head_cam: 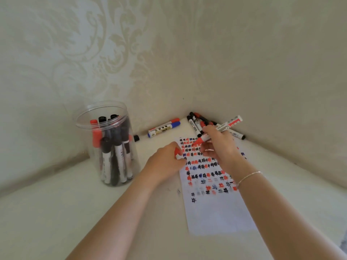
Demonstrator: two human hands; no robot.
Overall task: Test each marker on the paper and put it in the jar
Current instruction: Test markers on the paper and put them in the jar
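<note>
My right hand (217,145) holds an uncapped red marker (223,127), its red tip pointing down-left just above the upper part of the paper (216,212). The white sheet is covered with rows of red, black and blue hash marks. My left hand (165,162) grips the marker's red cap (177,153) and rests at the paper's left edge. A clear plastic jar (107,143) stands to the left, open at the top, holding several red and black markers upright.
A pile of several markers (199,122) lies in the wall corner behind my right hand. Two blue-capped markers (163,127) lie against the wall, left of the pile. A black cap (136,138) sits beside the jar. Patterned walls close in on both sides.
</note>
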